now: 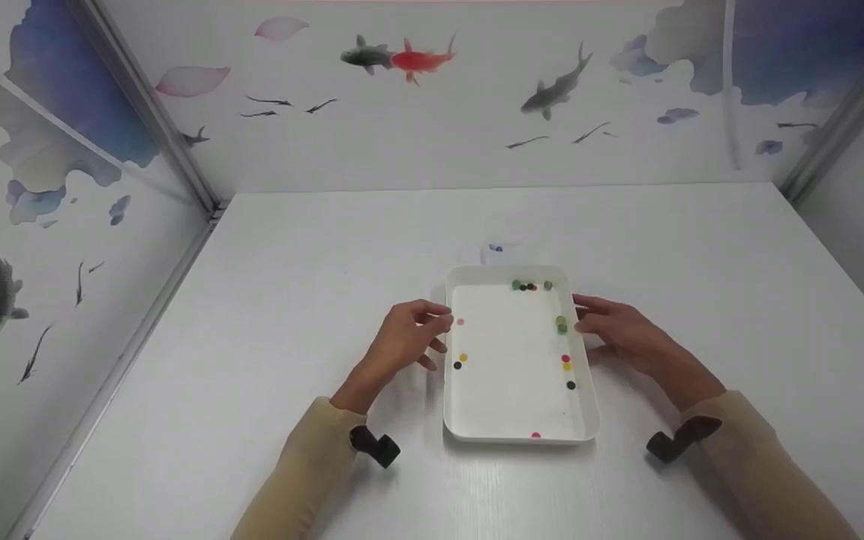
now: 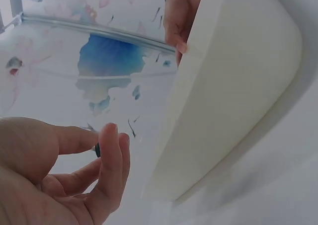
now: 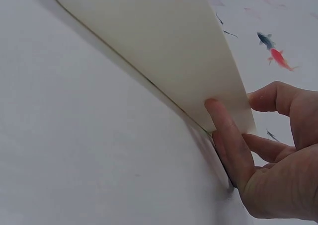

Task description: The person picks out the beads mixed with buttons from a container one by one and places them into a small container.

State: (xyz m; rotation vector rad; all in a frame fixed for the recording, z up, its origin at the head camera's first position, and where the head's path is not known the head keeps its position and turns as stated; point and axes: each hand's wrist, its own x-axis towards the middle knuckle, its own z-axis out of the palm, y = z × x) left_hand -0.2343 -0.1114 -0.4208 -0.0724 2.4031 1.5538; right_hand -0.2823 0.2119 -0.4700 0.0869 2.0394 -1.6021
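Observation:
A white rectangular tray (image 1: 507, 405) lies on the table with small round beads in it. Green and dark beads (image 1: 526, 286) sit along its far edge, and two green beads (image 1: 561, 325) are by its right wall. A pink bead (image 1: 460, 322) and a yellow bead (image 1: 463, 358) lie on the left side. Beside the left rim is my left hand (image 1: 408, 334), fingers loosely bent; in the left wrist view it stands apart from the tray, nothing visibly held. At the tray's right wall, my right hand (image 3: 283, 155) grips the edge, one finger against the outer side.
Behind the tray lies a small clear packet (image 1: 503, 253) with blue bits in it. White panels painted with fish and blue shapes enclose the white table (image 1: 312, 255) at the back and sides. A dark wrist camera (image 1: 376, 446) is strapped to the left sleeve.

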